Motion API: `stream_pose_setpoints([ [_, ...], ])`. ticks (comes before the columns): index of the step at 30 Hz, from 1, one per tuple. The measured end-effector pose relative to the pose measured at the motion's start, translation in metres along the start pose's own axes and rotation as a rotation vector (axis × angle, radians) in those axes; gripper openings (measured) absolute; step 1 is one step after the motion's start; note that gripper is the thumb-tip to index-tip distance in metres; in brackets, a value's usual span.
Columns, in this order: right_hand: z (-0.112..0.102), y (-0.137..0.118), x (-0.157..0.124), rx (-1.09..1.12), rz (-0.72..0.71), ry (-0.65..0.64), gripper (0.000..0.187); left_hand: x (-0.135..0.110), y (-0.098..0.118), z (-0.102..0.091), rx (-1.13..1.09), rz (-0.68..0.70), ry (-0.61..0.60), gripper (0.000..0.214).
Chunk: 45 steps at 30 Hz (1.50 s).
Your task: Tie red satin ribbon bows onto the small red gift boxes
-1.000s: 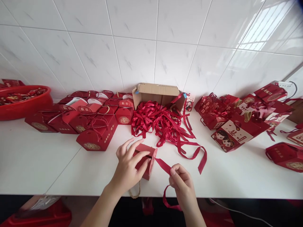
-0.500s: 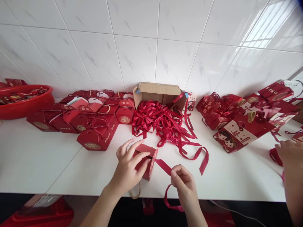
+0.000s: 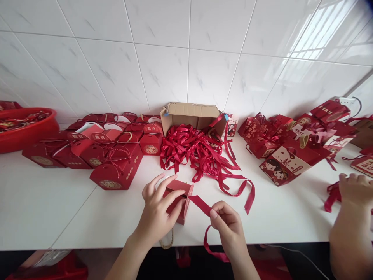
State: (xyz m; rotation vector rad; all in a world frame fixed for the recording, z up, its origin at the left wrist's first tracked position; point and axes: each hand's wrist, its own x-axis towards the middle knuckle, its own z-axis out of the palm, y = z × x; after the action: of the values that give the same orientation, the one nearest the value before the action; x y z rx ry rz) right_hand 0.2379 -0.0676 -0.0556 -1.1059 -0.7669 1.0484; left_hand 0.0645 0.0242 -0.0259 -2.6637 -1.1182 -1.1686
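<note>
A small red gift box (image 3: 185, 208) lies near the table's front edge, with a twisted cord handle (image 3: 167, 244) hanging over that edge. My left hand (image 3: 159, 206) grips it from the left, thumb and fingers bent over its top. Between the thumb and fingers of my right hand (image 3: 227, 223) is a red ribbon (image 3: 199, 204). One end of this ribbon reaches the box's right side, where I cannot tell if it goes through; the other end loops down past the edge. A heap of red ribbons (image 3: 195, 149) spills from a cardboard box (image 3: 190, 109) behind.
Red gift boxes (image 3: 113, 171) stand in rows at the left, beside a red basin (image 3: 26, 134) of wrapped pieces. More boxes (image 3: 291, 163) crowd the right. Another person's hand (image 3: 355, 190) is at the far right, near some ribbon (image 3: 332, 196). A tiled wall stands behind.
The camera view has shifted slightly. My hands keep the same grips on the box and the ribbon. At the far right, the other person's hand and the red ribbon near it have moved.
</note>
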Motion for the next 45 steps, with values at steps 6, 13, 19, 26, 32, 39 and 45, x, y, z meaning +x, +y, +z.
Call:
stream_pose_setpoints([
  [6, 0.003, 0.014, 0.007, -0.018, -0.008, -0.091, 0.033, 0.001, 0.003, 0.002, -0.017, -0.003, 0.038, 0.015],
  [13, 0.013, 0.015, 0.015, -0.246, -0.063, -0.043, 0.029, 0.001, -0.005, 0.002, 0.039, 0.021, 0.159, 0.016],
  [19, 0.034, -0.02, 0.045, -0.515, -0.354, -0.187, 0.026, 0.028, -0.004, -0.019, 0.038, 0.091, 0.344, 0.009],
  [26, 0.043, -0.078, 0.036, -0.297, -0.479, -0.232, 0.013, 0.025, -0.01, -0.026, -0.066, -0.06, 0.399, 0.026],
  [32, 0.01, -0.112, -0.012, -0.31, -0.731, -0.011, 0.014, -0.006, -0.033, 0.009, -0.512, -0.639, 0.054, 0.03],
  [39, 0.03, -0.095, 0.029, -0.402, -0.634, -0.127, 0.027, -0.008, -0.026, 0.027, -0.577, -0.719, 0.096, 0.031],
  [45, 0.056, -0.046, 0.07, -0.839, -0.273, -0.352, 0.033, -0.012, -0.029, 0.034, -0.738, -0.846, 0.138, 0.034],
])
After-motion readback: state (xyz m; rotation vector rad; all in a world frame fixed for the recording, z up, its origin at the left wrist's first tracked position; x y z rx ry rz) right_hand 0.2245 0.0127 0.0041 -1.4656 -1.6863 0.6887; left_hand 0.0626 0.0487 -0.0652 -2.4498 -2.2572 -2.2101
